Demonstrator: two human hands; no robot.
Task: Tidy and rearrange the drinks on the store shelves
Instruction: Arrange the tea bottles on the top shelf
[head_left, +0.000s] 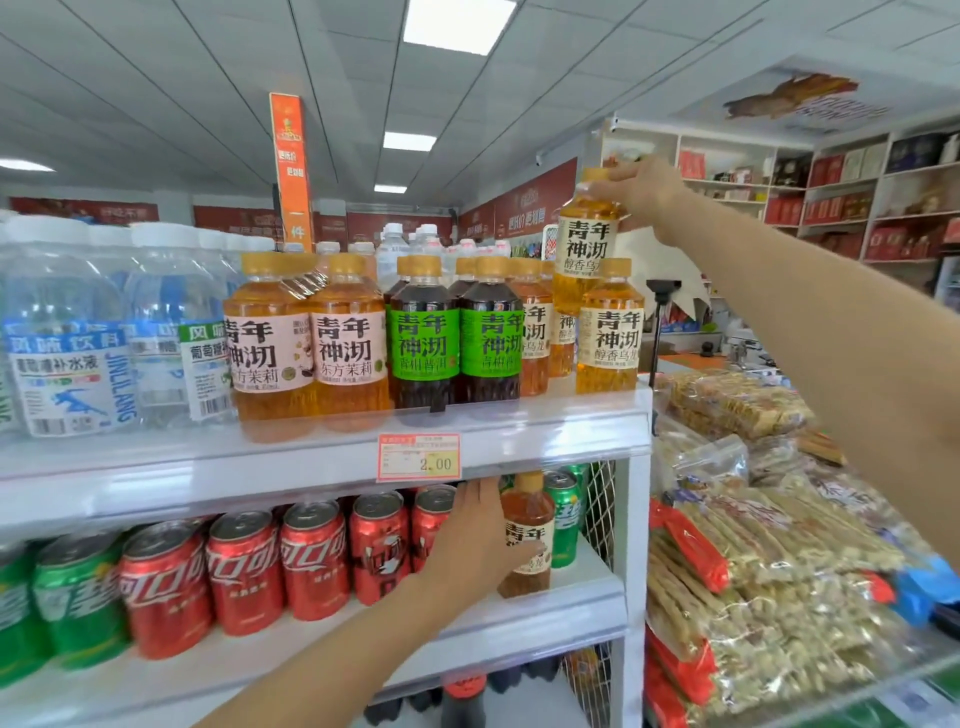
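Amber plastic tea btl (586, 244): right grip (644, 195) clasps cap; left grip (475, 540) wraps shelf btl (527, 535).

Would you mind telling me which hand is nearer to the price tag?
The left hand: it is just below the price tag, on a tea bottle. The right hand is far above, gripping a raised bottle.

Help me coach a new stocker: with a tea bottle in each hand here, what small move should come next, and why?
Probably lower the raised bottle in the right hand into the oolong row on the top shelf, behind the front bottle with the same cream label. It hangs above that row already. The left hand grips a stray tea bottle among the cans below; that can follow.
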